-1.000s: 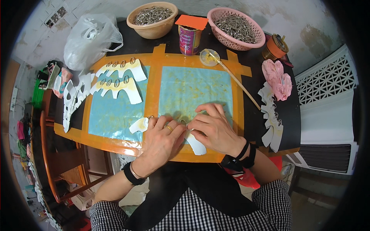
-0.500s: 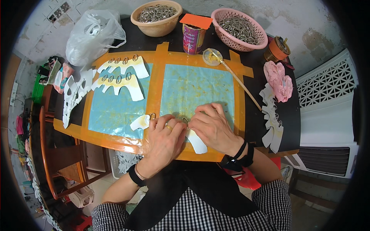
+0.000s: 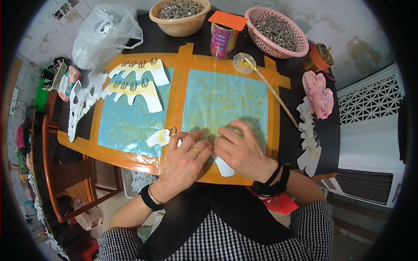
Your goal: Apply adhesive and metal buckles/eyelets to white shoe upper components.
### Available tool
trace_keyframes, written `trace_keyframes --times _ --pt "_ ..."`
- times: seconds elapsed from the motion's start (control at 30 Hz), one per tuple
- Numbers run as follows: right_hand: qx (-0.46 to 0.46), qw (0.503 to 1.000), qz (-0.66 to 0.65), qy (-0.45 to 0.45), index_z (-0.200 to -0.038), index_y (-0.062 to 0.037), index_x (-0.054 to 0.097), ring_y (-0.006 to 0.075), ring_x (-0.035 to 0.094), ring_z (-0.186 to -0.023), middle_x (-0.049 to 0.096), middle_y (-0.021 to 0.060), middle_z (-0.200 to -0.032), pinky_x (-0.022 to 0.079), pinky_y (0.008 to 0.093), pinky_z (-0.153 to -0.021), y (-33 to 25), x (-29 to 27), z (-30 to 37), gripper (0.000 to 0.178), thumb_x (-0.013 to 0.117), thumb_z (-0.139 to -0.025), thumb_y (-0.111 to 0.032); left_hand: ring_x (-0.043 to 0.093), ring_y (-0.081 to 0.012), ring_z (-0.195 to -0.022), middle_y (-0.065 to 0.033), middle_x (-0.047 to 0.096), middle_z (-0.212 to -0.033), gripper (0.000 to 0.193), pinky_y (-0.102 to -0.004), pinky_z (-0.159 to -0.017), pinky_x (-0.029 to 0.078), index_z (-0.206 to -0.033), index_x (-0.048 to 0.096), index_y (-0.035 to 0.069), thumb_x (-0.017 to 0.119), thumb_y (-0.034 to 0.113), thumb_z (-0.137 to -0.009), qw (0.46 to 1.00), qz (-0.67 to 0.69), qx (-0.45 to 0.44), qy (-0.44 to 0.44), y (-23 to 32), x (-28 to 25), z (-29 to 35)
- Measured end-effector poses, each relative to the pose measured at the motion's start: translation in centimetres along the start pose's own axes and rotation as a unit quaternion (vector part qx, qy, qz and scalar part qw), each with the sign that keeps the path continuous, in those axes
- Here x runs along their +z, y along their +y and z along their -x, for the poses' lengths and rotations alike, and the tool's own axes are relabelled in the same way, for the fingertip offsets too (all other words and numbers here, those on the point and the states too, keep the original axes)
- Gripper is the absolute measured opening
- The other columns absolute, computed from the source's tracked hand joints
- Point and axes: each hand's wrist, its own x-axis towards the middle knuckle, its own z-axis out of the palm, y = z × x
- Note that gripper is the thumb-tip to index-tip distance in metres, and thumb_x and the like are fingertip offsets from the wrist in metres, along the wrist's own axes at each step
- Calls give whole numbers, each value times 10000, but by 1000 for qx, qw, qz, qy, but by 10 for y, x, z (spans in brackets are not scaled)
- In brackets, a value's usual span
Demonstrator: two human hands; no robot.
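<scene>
My left hand [image 3: 185,161] and my right hand [image 3: 241,150] press side by side on a white scalloped paper cutout [image 3: 159,137] lying at the near edge of the blue work mat [image 3: 226,98] with orange tape borders. Between my fingertips sits a small metal ring [image 3: 211,138] on the cutout. Another ring [image 3: 172,130] is stuck on the cutout's left tab. Most of the cutout is hidden under my hands. Its lower end [image 3: 224,167] pokes out below my right hand.
Two finished cutouts with rings [image 3: 137,71] lie on the left mat. A tan bowl [image 3: 179,17] and pink basket [image 3: 278,32] hold metal rings. A can [image 3: 223,38], glue lid with stick [image 3: 244,63], plastic bag [image 3: 102,37], tape roll [image 3: 320,58] and cutout stacks [image 3: 309,139] surround.
Both hands stay on the cutout; the fingers shifted slightly around the ring. The view tilted a little.
</scene>
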Motion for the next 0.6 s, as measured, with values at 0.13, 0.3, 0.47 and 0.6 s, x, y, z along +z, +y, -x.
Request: trace_keyframes --times 0.13,0.3,0.47,0.6 --pt "-4 1000 2 5 -861 -72 716 228 639 -1122 606 41 -894 425 523 -1167 0 2 2 44 699 -834 -103 624 -274 -1298 -51 717 -1211 355 -520 -1107 443 -1115 749 77 839 159 -782 1000 8 10 -3 -3 2 3" --pt "2 1000 -1 2 -883 -58 733 230 639 -1115 605 44 -897 415 542 -1189 -3 2 6 73 698 -833 -98 631 -269 -1289 -15 720 -1196 386 -612 -1216 365 -1112 766 111 880 197 -754 1000 8 3 -21 -1 -3 8" --pt "18 1000 -3 -18 -934 -28 755 249 633 -1150 636 62 -986 408 560 -1204 -7 -9 10 134 696 -841 -104 594 -330 -1333 -31 708 -1239 441 -675 -1241 312 -1175 756 104 847 387 -849 1000 13 -6 -15 1 -2 15" --pt "44 997 -24 -50 -1074 2 757 278 615 -1246 670 94 -1170 386 581 -1220 -16 -13 20 256 694 -858 -122 561 -397 -1378 -52 690 -1301 540 -717 -1250 276 -1230 736 105 815 509 -882 999 13 -29 -32 12 -7 22"
